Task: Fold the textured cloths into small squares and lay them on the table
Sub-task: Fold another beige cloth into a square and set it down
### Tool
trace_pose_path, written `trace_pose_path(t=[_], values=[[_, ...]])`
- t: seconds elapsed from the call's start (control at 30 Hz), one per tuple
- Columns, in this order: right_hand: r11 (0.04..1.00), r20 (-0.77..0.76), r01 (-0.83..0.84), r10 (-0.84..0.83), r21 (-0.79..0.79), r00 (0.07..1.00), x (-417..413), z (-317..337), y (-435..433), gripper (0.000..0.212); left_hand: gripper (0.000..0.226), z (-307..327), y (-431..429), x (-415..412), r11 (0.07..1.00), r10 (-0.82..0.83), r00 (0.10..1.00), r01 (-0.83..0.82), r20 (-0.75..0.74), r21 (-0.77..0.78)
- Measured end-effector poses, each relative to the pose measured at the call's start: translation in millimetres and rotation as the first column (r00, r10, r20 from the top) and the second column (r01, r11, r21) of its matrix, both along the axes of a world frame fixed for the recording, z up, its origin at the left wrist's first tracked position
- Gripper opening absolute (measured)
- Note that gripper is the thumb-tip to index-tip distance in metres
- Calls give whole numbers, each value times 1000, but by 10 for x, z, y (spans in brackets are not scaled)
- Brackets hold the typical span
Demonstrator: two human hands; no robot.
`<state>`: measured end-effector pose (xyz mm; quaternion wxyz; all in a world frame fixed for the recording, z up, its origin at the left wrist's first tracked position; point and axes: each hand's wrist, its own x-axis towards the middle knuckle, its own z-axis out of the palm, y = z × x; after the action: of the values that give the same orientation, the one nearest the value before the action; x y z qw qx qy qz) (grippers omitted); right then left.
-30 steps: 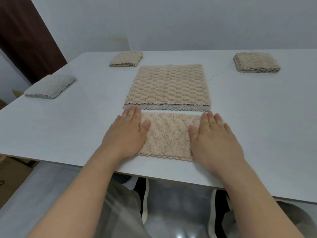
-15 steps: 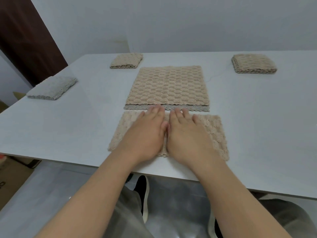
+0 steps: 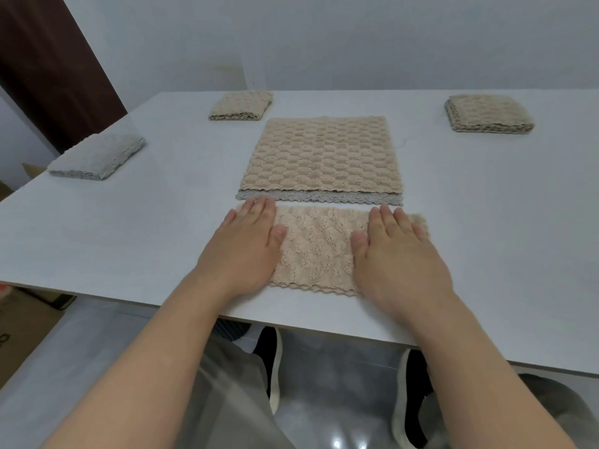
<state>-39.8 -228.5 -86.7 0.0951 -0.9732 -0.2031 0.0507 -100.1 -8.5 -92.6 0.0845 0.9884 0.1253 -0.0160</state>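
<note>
Cloth (image 3: 316, 251) pressed flat under your left hand (image 3: 246, 251) and right hand (image 3: 398, 254), fingers straight.
Uneven pressure could skew the fold.

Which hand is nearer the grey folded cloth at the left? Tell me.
Left. The left hand lies flat on the beige strip, at its left end, toward the grey folded cloth; the right hand lies on its right end, farther off.

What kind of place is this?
Probably a plain indoor room, maybe a workroom: a white table by a bare wall, a dark door at left, a cardboard box on the floor.
</note>
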Motion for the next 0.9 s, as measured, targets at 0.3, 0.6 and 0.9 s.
trace_pose_path(t=[0.3, 0.6, 0.9], values=[[996, -72, 73, -76, -42, 995, 8, 121, -24, 72, 62, 75, 96, 4, 991, 129, 991, -127, -45, 29], [976, 85, -18, 37, -215, 996, 261, 729, -148, 8, 17, 313, 220, 253, 942, 259, 952, -287, 166, 176], [895, -202, -348, 300, -277, 932, 934, 840, -152, 16, 14, 499, 279, 381, 966, 250, 964, -255, 89, 51]])
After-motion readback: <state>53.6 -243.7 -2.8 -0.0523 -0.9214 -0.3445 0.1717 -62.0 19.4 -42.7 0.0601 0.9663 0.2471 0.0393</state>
